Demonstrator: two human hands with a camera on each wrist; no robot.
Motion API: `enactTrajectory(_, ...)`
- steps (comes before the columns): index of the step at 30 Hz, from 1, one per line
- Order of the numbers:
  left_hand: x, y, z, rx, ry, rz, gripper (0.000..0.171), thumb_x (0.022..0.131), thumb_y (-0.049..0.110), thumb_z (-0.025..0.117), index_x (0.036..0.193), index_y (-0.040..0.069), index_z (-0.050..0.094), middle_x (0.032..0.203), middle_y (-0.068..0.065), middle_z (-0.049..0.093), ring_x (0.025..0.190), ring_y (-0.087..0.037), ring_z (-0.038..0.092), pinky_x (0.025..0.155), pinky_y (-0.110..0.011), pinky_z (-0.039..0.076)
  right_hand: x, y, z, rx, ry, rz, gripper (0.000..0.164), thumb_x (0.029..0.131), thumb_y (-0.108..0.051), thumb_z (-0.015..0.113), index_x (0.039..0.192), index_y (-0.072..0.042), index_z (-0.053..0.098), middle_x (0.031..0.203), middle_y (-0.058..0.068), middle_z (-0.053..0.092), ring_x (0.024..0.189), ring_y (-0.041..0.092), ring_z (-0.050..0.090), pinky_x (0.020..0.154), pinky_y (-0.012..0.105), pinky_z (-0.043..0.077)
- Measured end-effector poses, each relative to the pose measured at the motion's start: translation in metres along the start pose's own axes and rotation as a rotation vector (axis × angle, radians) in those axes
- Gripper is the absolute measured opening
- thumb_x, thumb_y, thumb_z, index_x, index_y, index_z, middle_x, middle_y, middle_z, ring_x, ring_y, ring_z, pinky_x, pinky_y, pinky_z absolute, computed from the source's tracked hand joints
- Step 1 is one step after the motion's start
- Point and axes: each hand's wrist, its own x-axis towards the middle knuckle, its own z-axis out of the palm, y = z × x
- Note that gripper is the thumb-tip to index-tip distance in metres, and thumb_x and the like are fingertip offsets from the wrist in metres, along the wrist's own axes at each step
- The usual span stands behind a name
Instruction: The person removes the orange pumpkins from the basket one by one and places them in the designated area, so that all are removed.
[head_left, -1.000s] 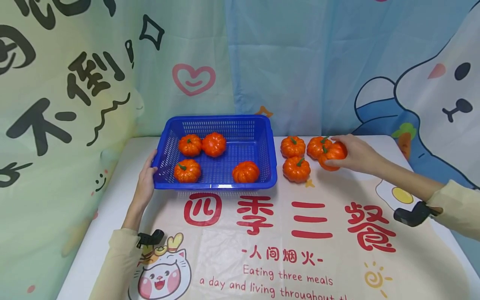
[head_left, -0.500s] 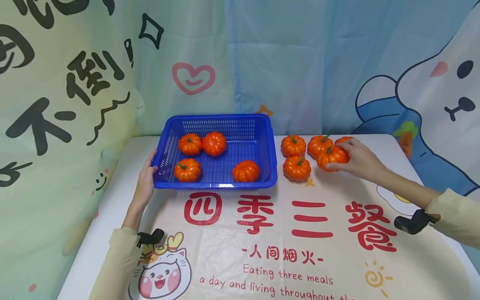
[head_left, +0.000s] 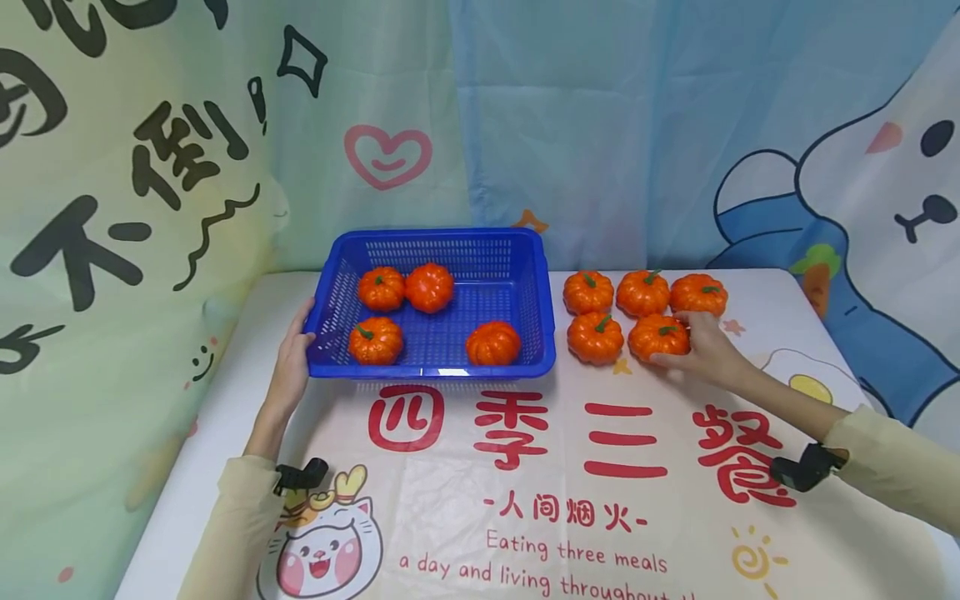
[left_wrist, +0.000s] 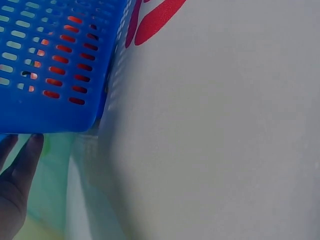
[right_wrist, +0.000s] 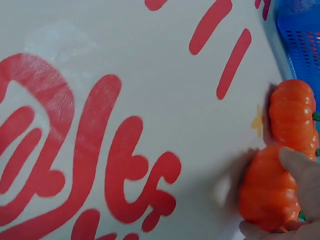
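Observation:
A small orange toy pumpkin [head_left: 657, 337] with a green stem sits on the table in the front row, and my right hand [head_left: 705, 348] pinches it between thumb and fingers from the right. The right wrist view shows the same pumpkin [right_wrist: 267, 192] with a finger on either side. Another pumpkin [head_left: 595, 338] stands to its left, and three more form a row behind, including one [head_left: 698, 295] at the right end. My left hand [head_left: 288, 362] rests against the left side of a blue plastic basket [head_left: 431, 372], straight fingertips [left_wrist: 35, 142] touching its rim.
Inside the basket lie several more pumpkins, one [head_left: 492, 343] at its front right. A printed cloth [head_left: 525, 433] with red lettering covers the white table [head_left: 180, 492]. Patterned curtains [head_left: 555, 150] hang right behind the table and along its left side.
My right hand has moved the pumpkin forward off the back row and set it down beside the front one, uncovering the pumpkin at the right end. Left hand and basket stay put.

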Motion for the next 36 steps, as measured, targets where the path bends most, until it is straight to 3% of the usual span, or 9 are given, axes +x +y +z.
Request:
enactTrajectory(9,0.000,0.000,0.002,-0.002,0.001,-0.001,0.058,0.099,0.018,0.022,0.156,0.026,0.021,0.164,-0.003,0.015,0.151,-0.031,0.013,0.123,-0.052,0.008,-0.001,0.004,-0.002,-0.044,-0.045,0.024,0.088,0.084,-0.033,0.073,0.139,0.018,0.027,0.136,0.038,0.026,0.123,0.050,0.031,0.103,0.067,0.036)
enactTrajectory(14,0.000,0.000,0.002,-0.011,-0.003,0.001,0.058,0.099,0.017,0.022,0.156,0.026,0.021,0.165,-0.003,0.014,0.151,-0.030,0.013,0.123,-0.051,0.008,0.000,-0.004,-0.011,-0.111,-0.098,0.048,0.106,0.081,-0.039,0.075,0.146,0.016,0.013,0.143,0.040,0.022,0.128,0.053,0.026,0.102,0.071,0.033)
enactTrajectory(19,0.000,-0.001,0.001,-0.014,-0.004,-0.007,0.058,0.099,0.016,0.022,0.156,0.027,0.020,0.165,-0.002,0.014,0.151,-0.030,0.013,0.123,-0.051,0.008,0.001,-0.036,-0.035,-0.206,0.001,-0.014,0.108,0.078,-0.035,0.078,0.148,0.014,0.011,0.143,0.041,0.023,0.129,0.054,0.027,0.097,0.071,0.038)
enactTrajectory(21,0.001,-0.002,0.001,-0.014,-0.003,-0.010,0.058,0.099,0.016,0.022,0.156,0.027,0.020,0.165,-0.002,0.014,0.151,-0.029,0.013,0.123,-0.051,0.008,-0.003,-0.053,-0.044,-0.181,0.046,-0.068,0.105,0.079,-0.030,0.078,0.149,0.012,0.012,0.145,0.040,0.024,0.131,0.054,0.027,0.095,0.070,0.040)
enactTrajectory(24,0.001,-0.002,0.001,-0.012,-0.009,-0.008,0.058,0.099,0.016,0.022,0.156,0.027,0.020,0.165,-0.002,0.014,0.152,-0.030,0.013,0.123,-0.052,0.008,-0.013,-0.078,-0.050,-0.118,0.041,-0.129,0.102,0.081,-0.028,0.077,0.151,0.009,0.013,0.149,0.036,0.024,0.134,0.052,0.028,0.094,0.069,0.041)
enactTrajectory(31,0.000,-0.001,0.000,-0.007,-0.006,-0.005,0.058,0.099,0.017,0.022,0.156,0.026,0.020,0.165,-0.003,0.014,0.151,-0.030,0.013,0.123,-0.052,0.008,-0.043,-0.114,-0.035,-0.070,0.008,-0.284,0.090,0.079,-0.026,0.078,0.146,0.008,0.030,0.143,0.030,0.040,0.128,0.045,0.043,0.093,0.065,0.046)
enactTrajectory(36,0.001,-0.001,0.001,-0.005,0.000,-0.001,0.058,0.099,0.017,0.022,0.156,0.025,0.021,0.164,-0.004,0.015,0.151,-0.029,0.013,0.124,-0.050,0.008,-0.049,-0.129,-0.023,-0.054,-0.048,-0.312,0.083,0.082,-0.031,0.076,0.145,0.004,0.035,0.144,0.026,0.043,0.128,0.042,0.047,0.092,0.057,0.051)
